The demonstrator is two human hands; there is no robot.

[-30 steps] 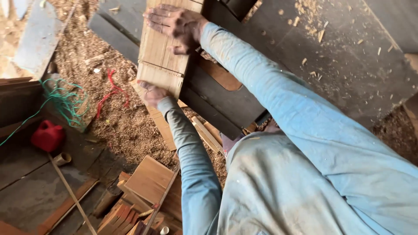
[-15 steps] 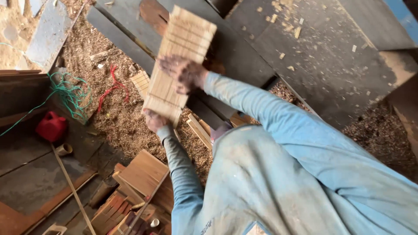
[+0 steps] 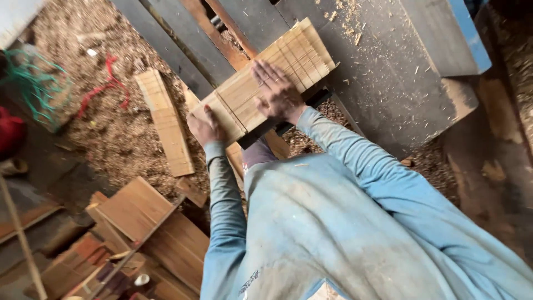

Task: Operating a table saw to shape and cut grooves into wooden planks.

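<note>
A stack of thin pale wooden slats lies at a slant across a grey machine table strewn with shavings. My left hand is closed around the near end of the stack, with its fingers curled at the edge. The palm of my right hand rests flat on top of the stack near its middle, fingers spread. Both arms are in light blue sleeves. A dark bar runs under the stack's near edge.
A loose pale plank lies on the sawdust floor to the left. Reddish boards are piled at the lower left. Green cord and red cord lie farther left. A grey block with a blue edge stands at the upper right.
The view has swung and drawn closer. My right hand has slid from the far end of the stack to its middle, while my left hand has stayed at the near end.
</note>
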